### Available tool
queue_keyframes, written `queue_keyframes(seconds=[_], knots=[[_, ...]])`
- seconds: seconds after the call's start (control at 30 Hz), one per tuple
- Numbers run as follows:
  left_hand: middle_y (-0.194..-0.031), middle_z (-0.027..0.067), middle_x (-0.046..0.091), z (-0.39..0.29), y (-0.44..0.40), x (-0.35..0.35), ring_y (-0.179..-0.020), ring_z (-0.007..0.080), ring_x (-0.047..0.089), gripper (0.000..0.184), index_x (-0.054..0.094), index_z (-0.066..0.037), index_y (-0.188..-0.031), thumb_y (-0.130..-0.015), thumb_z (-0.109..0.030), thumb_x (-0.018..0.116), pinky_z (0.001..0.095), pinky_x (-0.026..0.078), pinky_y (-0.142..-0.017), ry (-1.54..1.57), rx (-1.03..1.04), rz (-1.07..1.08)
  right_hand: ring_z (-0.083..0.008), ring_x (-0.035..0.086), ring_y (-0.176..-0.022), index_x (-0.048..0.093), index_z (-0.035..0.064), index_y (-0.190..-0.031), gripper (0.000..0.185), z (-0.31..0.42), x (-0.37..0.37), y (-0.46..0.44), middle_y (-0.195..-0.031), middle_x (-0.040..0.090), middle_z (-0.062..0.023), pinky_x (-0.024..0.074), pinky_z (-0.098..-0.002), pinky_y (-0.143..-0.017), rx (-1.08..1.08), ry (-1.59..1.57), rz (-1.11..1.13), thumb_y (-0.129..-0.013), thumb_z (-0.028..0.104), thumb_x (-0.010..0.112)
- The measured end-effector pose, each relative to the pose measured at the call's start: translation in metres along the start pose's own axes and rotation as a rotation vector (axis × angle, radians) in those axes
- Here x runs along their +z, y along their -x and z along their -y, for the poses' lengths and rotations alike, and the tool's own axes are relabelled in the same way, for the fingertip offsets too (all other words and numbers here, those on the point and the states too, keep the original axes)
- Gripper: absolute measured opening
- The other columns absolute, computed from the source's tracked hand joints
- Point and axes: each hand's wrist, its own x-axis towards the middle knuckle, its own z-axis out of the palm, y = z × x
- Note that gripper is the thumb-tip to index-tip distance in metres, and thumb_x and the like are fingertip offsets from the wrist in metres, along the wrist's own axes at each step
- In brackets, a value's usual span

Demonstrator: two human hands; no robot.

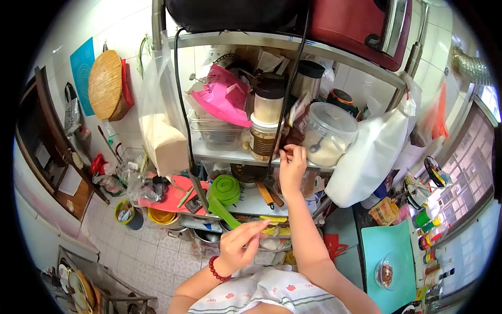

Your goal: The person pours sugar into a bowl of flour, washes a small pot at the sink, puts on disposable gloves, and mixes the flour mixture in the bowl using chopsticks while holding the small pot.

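Head view: a metal shelf rack (246, 39) fills the middle, with a red appliance (345, 29) on its top level. To the right, a turquoise mat (387, 235) lies on a counter, bearing a glass bowl (380, 268). A bulging white bag (368, 152) hangs at the rack's right side. On the middle shelf, a clear tub (345, 119) holds pale powder and a scoop, while a pink bag (222, 94) sits farther left. Below, a green roll (226, 189) lies with its loose end trailing down toward the left hand (241, 246). That hand is released, its fingers loosely bent in front of the rack. The right hand (293, 161) reaches up to the middle shelf with fingers curled; whether they grasp anything, I cannot tell. Right above them, a dark brown packet (297, 123) stands tilted between the tub and a brown-labelled jar (261, 140). On that jar rests a smaller dark-lidded jar (269, 99). Smallest is the red bead bracelet (215, 270) around the left wrist.
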Motion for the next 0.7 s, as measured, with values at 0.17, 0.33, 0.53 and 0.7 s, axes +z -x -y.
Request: queue_keyframes(seconds=[0.17, 0.33, 0.53, 0.7], knots=[[-0.123, 0.0166, 0.057, 0.034, 0.011, 0.001, -0.089, 0.0204, 0.069, 0.041, 0.058, 0.001, -0.121, -0.085, 0.012, 0.044, 0.0267, 0.056, -0.067, 0.328, -0.208, 0.015, -0.0319, 0.053, -0.103, 0.053, -0.0008, -0.114, 0.032, 0.024, -0.013, 0.033, -0.116, 0.050, -0.0180, 0.0417, -0.0408, -0.091, -0.083, -0.008, -0.137, -0.085, 0.011, 0.063], [-0.136, 0.0112, 0.047, 0.107, 0.039, 0.051, -0.117, 0.0212, 0.055, 0.037, 0.048, -0.007, -0.134, -0.099, -0.017, 0.040, 0.0374, 0.046, -0.097, 1.178, -1.143, -0.026, -0.0382, 0.037, -0.127, 0.045, 0.0031, -0.131, 0.055, 0.032, -0.051, 0.160, -0.137, 0.040, -0.0210, 0.0239, -0.0499, -0.107, -0.233, -0.083, 0.229, -0.090, 0.039, 0.052], [-0.145, 0.0063, 0.038, 0.110, 0.089, 0.136, -0.134, 0.0238, 0.036, 0.059, 0.035, -0.012, -0.142, -0.099, -0.051, 0.025, 0.0380, 0.025, -0.112, 1.521, -1.459, 0.339, -0.0363, 0.021, -0.141, 0.038, 0.0063, -0.140, 0.065, -0.027, -0.113, 0.264, -0.150, 0.029, -0.0183, 0.0085, -0.0533, -0.113, -0.069, 0.035, 0.517, -0.094, 0.051, 0.037], [-0.155, 0.0056, 0.020, 0.053, 0.088, 0.197, -0.142, 0.0224, 0.019, 0.064, 0.020, -0.011, -0.149, -0.099, -0.050, 0.031, 0.0380, 0.015, -0.116, 1.306, -1.326, 0.751, -0.0315, 0.019, -0.143, 0.036, 0.0094, -0.143, 0.057, -0.036, -0.175, 0.275, -0.152, 0.027, -0.0144, 0.0103, -0.0476, -0.115, 0.486, 0.093, 0.062, -0.098, 0.044, 0.036]])
